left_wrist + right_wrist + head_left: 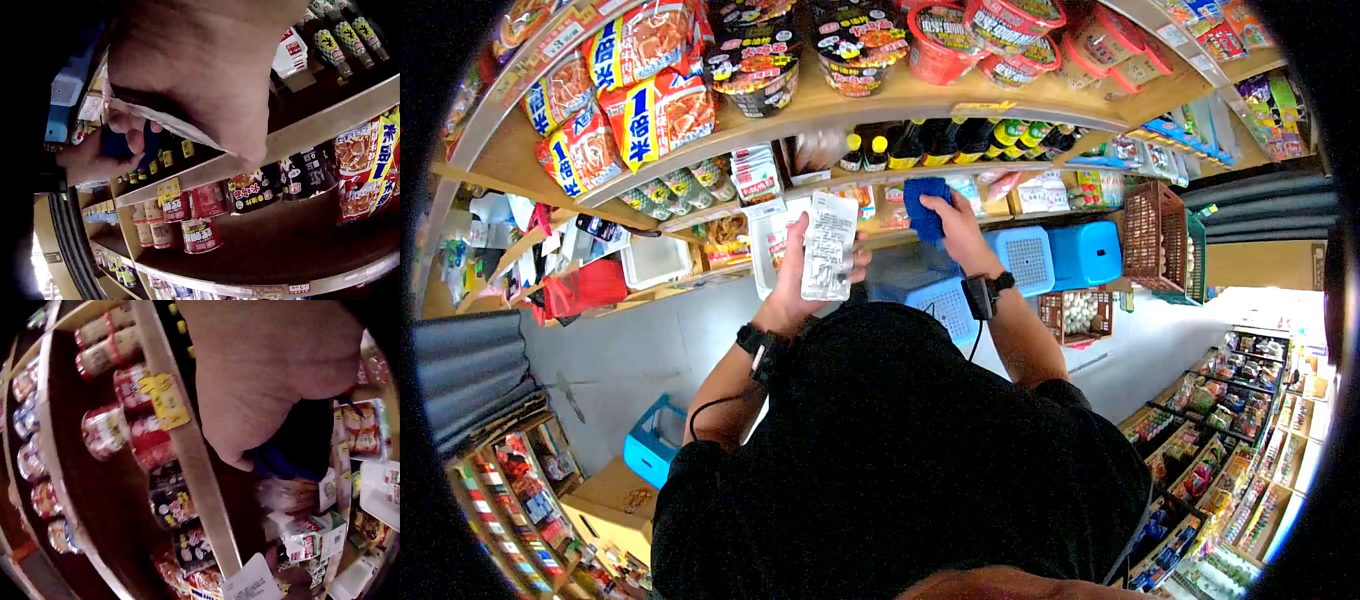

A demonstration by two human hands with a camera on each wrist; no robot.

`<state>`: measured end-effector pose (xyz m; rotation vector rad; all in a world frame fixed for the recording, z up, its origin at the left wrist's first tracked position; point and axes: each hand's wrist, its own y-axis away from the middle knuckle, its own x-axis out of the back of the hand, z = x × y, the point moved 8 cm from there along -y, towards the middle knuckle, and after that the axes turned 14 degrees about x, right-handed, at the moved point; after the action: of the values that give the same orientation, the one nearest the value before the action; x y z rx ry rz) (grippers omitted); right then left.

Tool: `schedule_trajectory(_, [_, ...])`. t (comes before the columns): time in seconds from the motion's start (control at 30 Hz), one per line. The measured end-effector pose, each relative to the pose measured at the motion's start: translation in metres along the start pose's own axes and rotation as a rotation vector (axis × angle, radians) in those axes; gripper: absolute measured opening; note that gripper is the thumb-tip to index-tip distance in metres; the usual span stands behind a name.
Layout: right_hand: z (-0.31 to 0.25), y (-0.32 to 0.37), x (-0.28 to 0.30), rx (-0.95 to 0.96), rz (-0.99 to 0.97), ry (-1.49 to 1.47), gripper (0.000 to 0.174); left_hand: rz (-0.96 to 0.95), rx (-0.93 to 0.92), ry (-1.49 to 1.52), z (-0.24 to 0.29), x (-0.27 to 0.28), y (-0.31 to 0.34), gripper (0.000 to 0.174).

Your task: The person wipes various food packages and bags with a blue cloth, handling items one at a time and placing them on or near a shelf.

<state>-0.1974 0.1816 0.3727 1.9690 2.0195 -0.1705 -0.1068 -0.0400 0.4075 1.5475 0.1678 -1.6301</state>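
Observation:
A flat white packet with printed text [830, 245] is gripped in the left hand [792, 285], thumb on one side and fingertips round the other edge. In the left wrist view the packet [169, 122] shows edge-on under the left hand [194, 75]. The right hand [962, 235] holds a dark blue cloth [924, 208], thumb on top, in front of the lower shelf. The right wrist view has the right hand [275, 381] over the cloth [294, 450], fingers mostly hidden, and the packet's end [253, 581] at the bottom. Packet and cloth are apart.
Noodle bags [670, 115] and cup noodles [855, 50] fill the upper shelf [830, 125]. Dark bottles [940, 140] stand on the shelf below. Blue stools [1085, 253], a brown crate [1155, 235] and a white tray [656, 262] are around the lower level.

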Motion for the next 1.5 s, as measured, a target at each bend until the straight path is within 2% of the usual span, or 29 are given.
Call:
schedule_trajectory(0.07, [-0.027,0.000,-0.013,0.107,-0.116,0.146,0.035,-0.024,-0.002,-0.034,0.005,-0.011,-0.004,0.073])
schedule_trajectory(0.1, [-0.036,0.002,-0.017,0.101,-0.110,0.143,0.035,-0.058,-0.034,0.021,0.007,-0.024,-0.004,0.071])
schedule_trajectory(0.17, [-0.069,0.005,-0.039,0.399,-0.285,0.524,0.037,-0.086,-0.063,0.071,0.014,-0.031,-0.008,0.069])
schedule_trajectory(0.2, [-0.086,0.012,-0.054,0.633,-0.365,0.586,0.038,-0.139,-0.061,0.052,0.016,-0.032,-0.012,0.068])
schedule_trajectory(0.23, [-0.094,0.015,-0.062,0.631,-0.359,0.581,0.038,-0.193,-0.061,0.032,0.017,-0.033,-0.016,0.067])
schedule_trajectory(0.3, [-0.116,0.036,-0.096,0.872,-0.528,0.817,0.041,-0.244,-0.052,0.120,0.018,-0.037,-0.021,0.062])
schedule_trajectory(0.37, [-0.114,0.044,-0.113,0.981,-0.631,0.930,0.053,-0.248,-0.057,0.151,0.021,-0.048,-0.022,0.059])
schedule_trajectory(0.43, [-0.123,0.059,-0.129,1.135,-0.676,1.070,0.054,-0.264,-0.047,0.142,0.024,-0.054,-0.023,0.059])
schedule_trajectory(0.6, [-0.120,0.075,-0.141,1.166,-0.751,1.169,0.051,-0.214,-0.045,0.101,0.028,-0.054,-0.024,0.059])
schedule_trajectory(0.73, [-0.118,0.073,-0.142,1.184,-0.739,1.193,0.052,-0.196,-0.054,0.132,0.027,-0.056,-0.021,0.059])
schedule_trajectory(0.8, [-0.127,0.069,-0.137,1.214,-0.601,1.179,0.053,-0.280,-0.044,0.124,0.027,-0.062,-0.018,0.060])
schedule_trajectory(0.83, [-0.128,0.068,-0.138,1.214,-0.603,1.179,0.053,-0.281,-0.046,0.125,0.028,-0.063,-0.017,0.060])
schedule_trajectory(0.93, [-0.138,0.061,-0.133,1.255,-0.462,1.118,0.054,-0.253,-0.002,0.119,0.025,-0.066,-0.012,0.059])
schedule_trajectory(1.07, [-0.140,0.049,-0.127,1.153,-0.386,1.122,0.051,-0.180,-0.004,0.085,0.023,-0.059,-0.009,0.058])
schedule_trajectory(1.17, [-0.142,0.052,-0.130,1.194,-0.386,1.092,0.049,-0.182,-0.008,0.057,0.024,-0.059,-0.008,0.058])
schedule_trajectory(1.37, [-0.139,0.063,-0.158,1.217,-0.533,1.126,0.049,-0.220,0.041,0.076,0.015,-0.058,-0.013,0.064])
schedule_trajectory(1.4, [-0.136,0.063,-0.160,1.237,-0.539,1.155,0.049,-0.077,-0.012,0.058,0.014,-0.051,-0.015,0.068])
schedule_trajectory(1.5, [-0.135,0.062,-0.166,1.213,-0.565,1.188,0.050,0.012,-0.065,-0.013,0.016,-0.049,-0.014,0.071])
